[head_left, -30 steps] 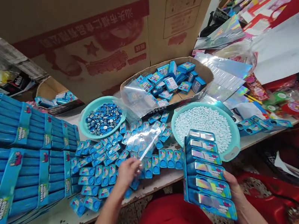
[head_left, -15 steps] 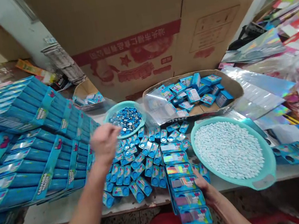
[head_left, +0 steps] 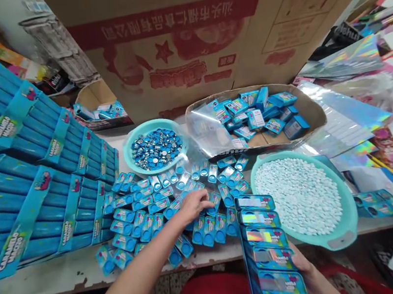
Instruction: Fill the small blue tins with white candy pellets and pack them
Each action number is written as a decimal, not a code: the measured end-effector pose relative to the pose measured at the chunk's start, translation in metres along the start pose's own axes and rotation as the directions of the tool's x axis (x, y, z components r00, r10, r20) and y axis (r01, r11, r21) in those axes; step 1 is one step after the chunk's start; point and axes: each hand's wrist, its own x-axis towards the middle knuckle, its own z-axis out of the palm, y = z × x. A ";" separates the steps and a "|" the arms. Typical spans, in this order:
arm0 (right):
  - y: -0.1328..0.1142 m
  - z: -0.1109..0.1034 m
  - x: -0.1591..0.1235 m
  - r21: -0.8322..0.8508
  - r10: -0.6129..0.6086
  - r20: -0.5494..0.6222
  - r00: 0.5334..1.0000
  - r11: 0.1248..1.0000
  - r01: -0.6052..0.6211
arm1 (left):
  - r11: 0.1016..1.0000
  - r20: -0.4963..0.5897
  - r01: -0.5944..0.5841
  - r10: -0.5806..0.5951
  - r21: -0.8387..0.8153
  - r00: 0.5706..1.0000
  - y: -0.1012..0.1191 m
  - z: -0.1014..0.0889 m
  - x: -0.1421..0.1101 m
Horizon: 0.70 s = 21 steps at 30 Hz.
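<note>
My left hand is low over the spread of small blue packs, its fingers drawn together and touching down at one of them. Whether anything is pinched there is too small to make out. The packs have clear windows and round recesses at one end. In my right hand is a long row of blue candy packs, standing side by side and tilted toward me, with the fingers around its right side. The row's lower end runs out of the picture.
A turquoise bowl holds small blue and silver discs. Pale candies fill a larger turquoise basin at right. Behind are a cut carton with blue boxes and a tall carton. Stacked blue display boxes stand at left.
My left hand has moved from beside the disc bowl, rightward and down onto the spread packs. The right hand still holds the row, now lower and further right as the view shifts.
</note>
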 end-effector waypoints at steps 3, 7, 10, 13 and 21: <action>0.002 0.001 -0.001 -0.006 0.027 -0.030 0.999 1.000 -0.027 | 0.994 0.055 0.020 -0.013 -0.111 0.998 -0.005 -0.005 0.006; 0.005 0.007 0.003 0.005 0.023 -0.021 1.000 1.000 -0.023 | 0.997 0.099 0.003 0.005 -0.080 0.995 -0.005 -0.010 0.006; 0.004 0.009 0.004 0.004 0.029 -0.014 0.999 1.000 -0.029 | 1.000 0.068 -0.024 0.025 -0.005 0.997 0.001 -0.010 -0.002; 0.000 0.010 0.001 0.004 0.054 -0.001 0.999 0.999 -0.054 | 0.998 0.039 -0.032 0.030 0.057 0.999 0.007 -0.009 -0.008; -0.014 0.015 0.004 -0.061 0.133 0.036 0.990 0.990 -0.130 | 0.996 0.075 -0.005 -0.002 0.086 0.997 0.004 -0.006 -0.008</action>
